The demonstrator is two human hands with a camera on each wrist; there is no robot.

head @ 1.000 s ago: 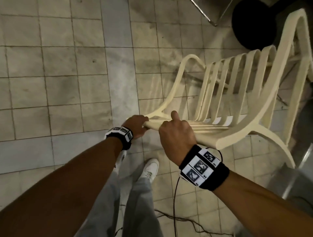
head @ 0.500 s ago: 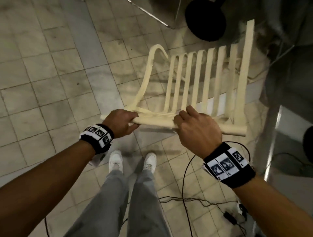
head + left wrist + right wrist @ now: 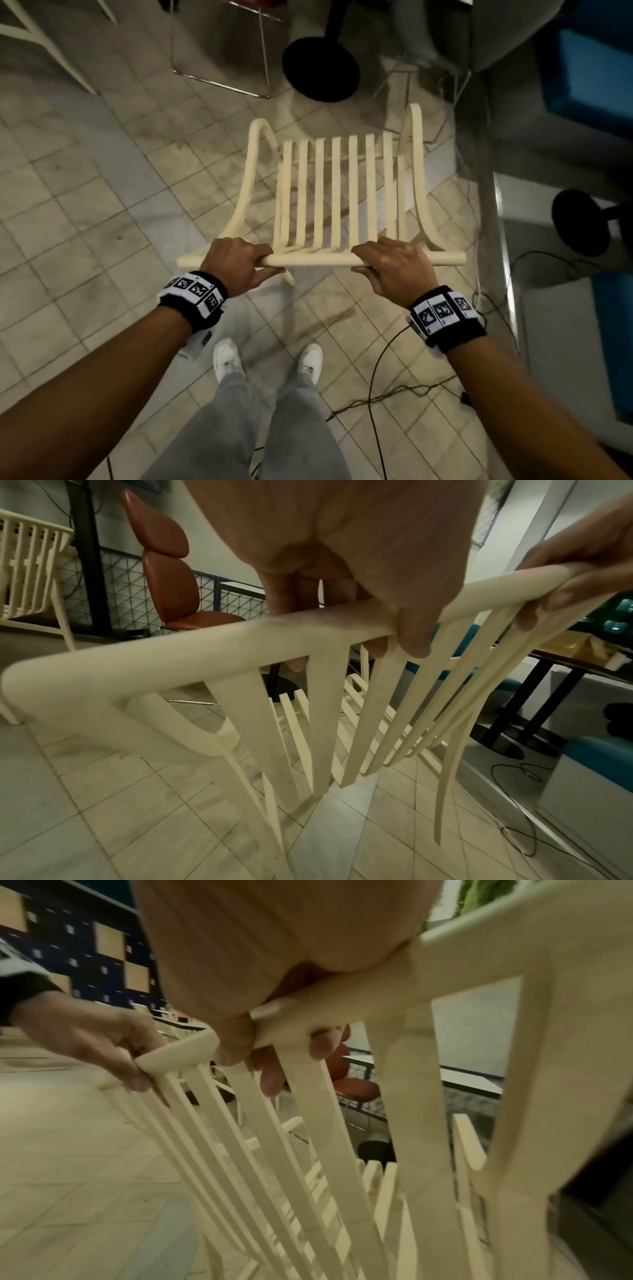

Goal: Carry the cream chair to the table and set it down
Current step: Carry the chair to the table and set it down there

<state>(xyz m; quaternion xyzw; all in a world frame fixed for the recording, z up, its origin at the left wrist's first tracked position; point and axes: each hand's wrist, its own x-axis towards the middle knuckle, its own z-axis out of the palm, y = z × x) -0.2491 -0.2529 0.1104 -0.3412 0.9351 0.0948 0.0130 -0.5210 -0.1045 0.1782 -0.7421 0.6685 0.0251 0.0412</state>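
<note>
Swung round since a moment ago, the cream chair (image 3: pixel 342 192) now sits square ahead of the person, its back slats running straight away, and a red chair (image 3: pixel 167 569) has come into sight. Nearest, white shoes (image 3: pixel 228 359) stand on the tiled floor (image 3: pixel 85 212) with a black cable (image 3: pixel 376 394) trailing beside them. Up from there, the left hand (image 3: pixel 236 265) is wrapped round the chair's top rail (image 3: pixel 318 262) near its left end, thumb underneath. The right hand (image 3: pixel 394 270) is clamped on the same rail toward its right end, fingers curled over. Whether the chair's legs touch the floor, I cannot tell. Beyond the seat, a black round pedestal base (image 3: pixel 320 70) stands on the floor, with the red chair farther off to the left.
</note>
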